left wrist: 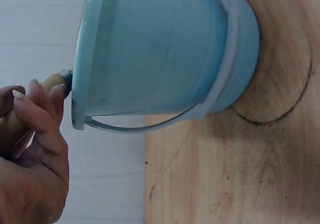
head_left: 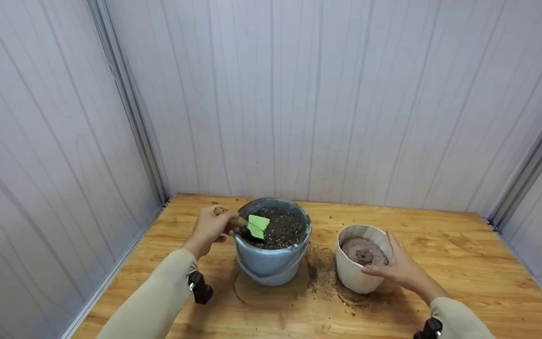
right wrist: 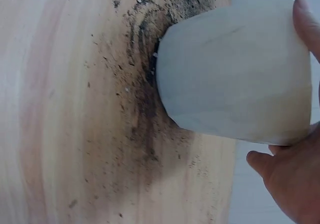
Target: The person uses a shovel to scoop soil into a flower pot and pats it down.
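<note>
My left hand (head_left: 211, 228) grips the wooden handle (left wrist: 52, 82) of a small garden trowel. The trowel's bright green blade (head_left: 259, 226) dips at the left inside of a light blue bucket (head_left: 271, 266), its tip hidden against dark soil (head_left: 287, 228). To the right stands a whitish, faceted flower pot (head_left: 356, 275), upright on the table. Grey-brown soil (head_left: 358, 247) partly fills it, with a small dark clump near the middle. My right hand (head_left: 405, 268) holds the pot at its right side, thumb at the near rim and fingers round the far side.
Loose soil (head_left: 322, 273) lies scattered on the wooden table (head_left: 459, 268) between bucket and pot and under the pot. The bucket's handle (left wrist: 215, 84) hangs down its near side. Pale wood-pattern panels (head_left: 299, 94) enclose the table at the back and sides.
</note>
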A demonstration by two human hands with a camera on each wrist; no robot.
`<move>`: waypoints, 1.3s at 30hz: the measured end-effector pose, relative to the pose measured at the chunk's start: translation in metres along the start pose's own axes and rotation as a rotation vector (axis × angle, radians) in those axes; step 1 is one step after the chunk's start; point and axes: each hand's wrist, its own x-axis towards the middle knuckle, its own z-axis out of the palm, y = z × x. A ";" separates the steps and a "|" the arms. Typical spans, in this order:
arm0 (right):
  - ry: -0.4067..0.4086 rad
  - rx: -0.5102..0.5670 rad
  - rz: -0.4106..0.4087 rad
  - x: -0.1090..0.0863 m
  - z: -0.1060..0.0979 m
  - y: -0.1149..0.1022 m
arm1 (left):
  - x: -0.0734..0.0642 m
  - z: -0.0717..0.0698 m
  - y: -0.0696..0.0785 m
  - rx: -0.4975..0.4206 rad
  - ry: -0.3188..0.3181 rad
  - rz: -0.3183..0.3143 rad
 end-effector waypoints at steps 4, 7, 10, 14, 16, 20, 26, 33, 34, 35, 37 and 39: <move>0.026 0.104 0.034 -0.003 0.003 0.003 | 0.000 -0.001 -0.003 -0.051 0.019 -0.033; 0.046 0.183 0.054 -0.005 0.005 0.005 | 0.000 -0.002 -0.003 -0.080 0.031 -0.044; 0.087 0.255 0.065 -0.007 0.010 0.007 | 0.000 -0.001 -0.002 -0.103 0.042 -0.054; 0.167 0.385 0.056 -0.011 0.019 0.011 | -0.002 0.001 -0.001 -0.119 0.043 -0.068; 0.196 0.436 0.047 -0.012 0.023 0.013 | -0.003 0.002 -0.001 -0.129 0.044 -0.070; 0.218 0.483 0.055 -0.014 0.028 0.016 | -0.004 0.004 0.000 -0.168 0.051 -0.070; 0.239 0.561 0.032 -0.016 0.035 0.018 | -0.001 0.015 0.006 -0.257 0.036 -0.080; 0.267 0.623 -0.007 -0.016 0.042 0.020 | 0.000 0.034 0.016 -0.278 -0.023 -0.078; 0.270 0.628 -0.010 -0.016 0.042 0.020 | 0.001 0.038 0.018 -0.288 -0.031 -0.078; 0.273 0.633 -0.012 -0.016 0.043 0.020 | 0.001 0.042 0.019 -0.298 -0.038 -0.079; 0.280 0.639 -0.019 -0.016 0.044 0.018 | 0.001 0.049 0.023 -0.318 -0.055 -0.078; 0.289 0.646 -0.027 -0.016 0.046 0.018 | 0.000 0.058 0.026 -0.330 -0.072 -0.079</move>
